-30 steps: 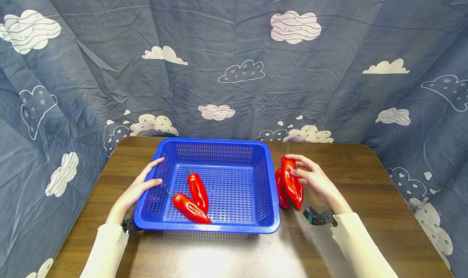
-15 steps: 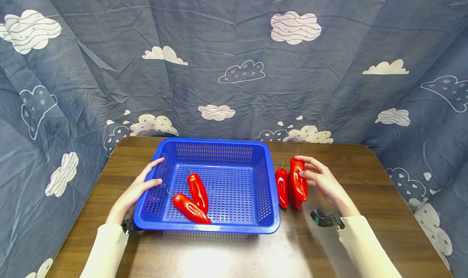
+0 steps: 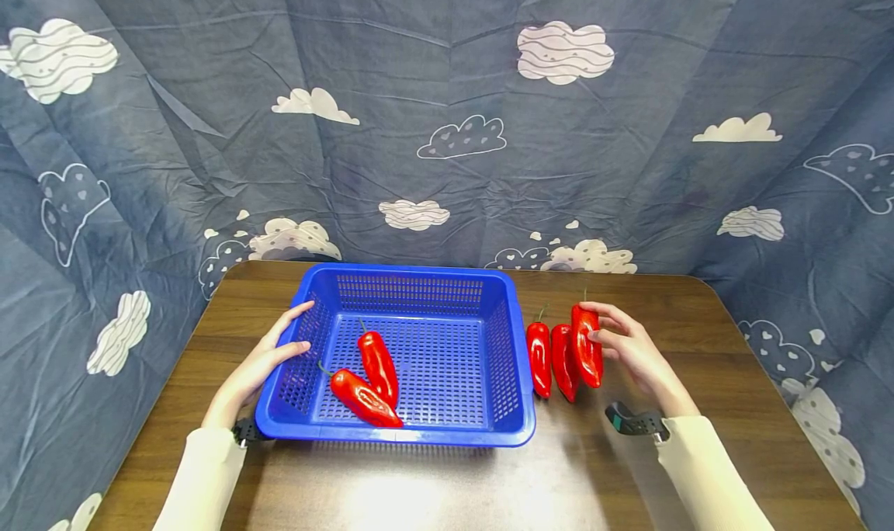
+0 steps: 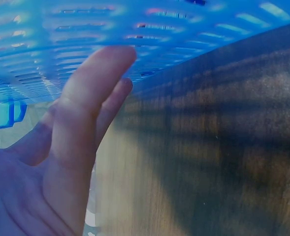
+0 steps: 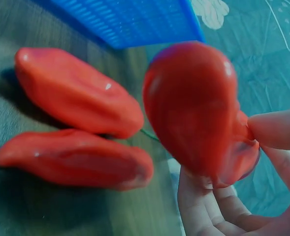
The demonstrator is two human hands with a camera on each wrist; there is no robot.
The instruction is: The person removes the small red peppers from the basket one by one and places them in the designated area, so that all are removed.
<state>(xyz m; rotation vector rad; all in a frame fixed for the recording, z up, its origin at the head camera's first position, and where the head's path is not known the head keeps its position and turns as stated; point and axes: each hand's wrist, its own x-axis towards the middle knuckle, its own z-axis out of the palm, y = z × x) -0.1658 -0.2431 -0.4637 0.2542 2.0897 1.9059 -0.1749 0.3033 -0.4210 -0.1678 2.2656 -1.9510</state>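
Between thumb and fingertips, my right hand [image 3: 632, 348] pinches a glossy red pepper [image 3: 585, 352], its green stem pointing to the back. Close to its left lie a second red pepper [image 3: 563, 364] and a third red pepper [image 3: 538, 360], the third along the basket's right wall. In the right wrist view the held pepper [image 5: 189, 103] looms large, raised over the two on the table. A blue plastic basket [image 3: 391, 435] stands left of centre. My left hand [image 3: 257, 366] grips its left rim, thumb and index finger reaching over the edge; other fingers show outside the wall in the left wrist view.
Inside the basket two more red peppers, one upright in view [image 3: 379, 368] and one slanting [image 3: 363, 399], lie against each other. The brown wooden table [image 3: 698, 360] extends to the right, with a grey cloud-print curtain [image 3: 447, 73] behind it.
My right hand has moved right with its pepper, away from the basket. The two peppers that it overlapped now show side by side. My left hand and the basket have stayed put.
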